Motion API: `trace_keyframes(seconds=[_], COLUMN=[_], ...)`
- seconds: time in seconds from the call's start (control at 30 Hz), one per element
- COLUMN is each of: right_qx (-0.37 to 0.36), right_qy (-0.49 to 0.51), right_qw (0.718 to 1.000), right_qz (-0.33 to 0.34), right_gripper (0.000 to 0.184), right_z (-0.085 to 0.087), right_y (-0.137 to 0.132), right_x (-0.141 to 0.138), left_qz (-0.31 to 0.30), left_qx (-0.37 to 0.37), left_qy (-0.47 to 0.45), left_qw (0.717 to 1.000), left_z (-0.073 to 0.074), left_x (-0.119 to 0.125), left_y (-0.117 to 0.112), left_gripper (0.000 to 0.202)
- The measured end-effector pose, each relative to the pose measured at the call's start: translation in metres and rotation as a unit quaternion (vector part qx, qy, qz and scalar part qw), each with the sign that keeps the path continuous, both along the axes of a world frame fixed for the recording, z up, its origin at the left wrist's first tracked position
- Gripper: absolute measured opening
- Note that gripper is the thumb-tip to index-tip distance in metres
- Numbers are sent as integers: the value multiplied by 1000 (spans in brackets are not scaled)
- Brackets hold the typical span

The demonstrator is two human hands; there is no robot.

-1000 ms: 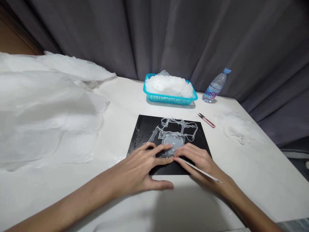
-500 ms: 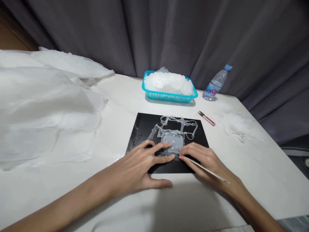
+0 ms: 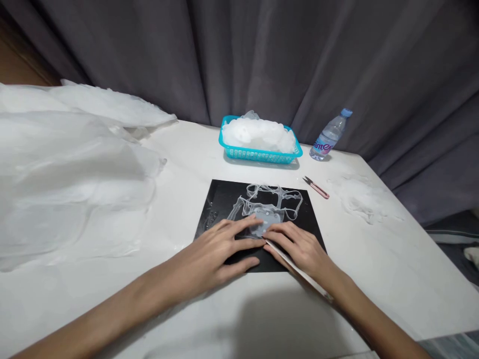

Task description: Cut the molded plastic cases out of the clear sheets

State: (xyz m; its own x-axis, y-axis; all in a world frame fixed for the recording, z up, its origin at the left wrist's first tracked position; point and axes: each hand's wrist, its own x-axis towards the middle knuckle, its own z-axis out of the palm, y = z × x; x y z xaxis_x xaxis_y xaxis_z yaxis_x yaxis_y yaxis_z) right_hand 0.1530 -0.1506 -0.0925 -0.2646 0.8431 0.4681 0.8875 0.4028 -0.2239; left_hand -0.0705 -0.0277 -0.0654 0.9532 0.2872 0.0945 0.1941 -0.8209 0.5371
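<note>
A black mat (image 3: 299, 214) lies on the white table. On it rests a translucent silicone piece (image 3: 266, 219) with thin looping trim (image 3: 279, 197) around it. My left hand (image 3: 220, 249) lies flat with fingers spread, fingertips pressing the near edge of the piece. My right hand (image 3: 299, 247) is closed around a thin white stick (image 3: 299, 269), whose tip sits at the piece's near edge beside my left fingertips.
A turquoise basket (image 3: 262, 154) heaped with white pieces stands behind the mat. A water bottle (image 3: 329, 135) is at the back right, small pink snips (image 3: 317, 187) lie right of the mat, white scraps (image 3: 362, 199) farther right. Bunched white plastic sheeting (image 3: 71, 164) fills the left.
Both hands have slid slightly forward onto the piece. My left thumb has moved in onto the mat, and the stick now lies flatter along my right wrist.
</note>
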Motion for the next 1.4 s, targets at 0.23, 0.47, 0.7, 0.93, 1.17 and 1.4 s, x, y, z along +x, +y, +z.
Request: trace_keyframes(seconds=[0.23, 0.47, 0.7, 0.93, 1.17, 1.4], right_qx=[11, 42, -60, 13, 22, -126], right_qy=[13, 61, 316, 457, 378, 306], right_qw=[999, 996, 927, 837, 915, 939], right_qz=[-42, -40, -195, -299, -138, 89], right_gripper=[24, 16, 21, 29, 11, 34], right_z=[7, 11, 12, 25, 30, 28], right_y=[8, 3, 19, 36, 7, -13], right_x=[-6, -24, 11, 71, -7, -20], left_qz=[182, 182, 220, 236, 265, 144], left_qx=[-236, -491, -481, -499, -508, -534], left_qy=[2, -102, -100, -67, -68, -83], left_qw=[955, 846, 843, 831, 817, 829], left_z=[6, -12, -9, -7, 11, -4], left_x=[13, 30, 27, 28, 26, 25], left_y=[-17, -13, -12, -2, 0, 5], left_gripper=[44, 41, 33, 39, 57, 39])
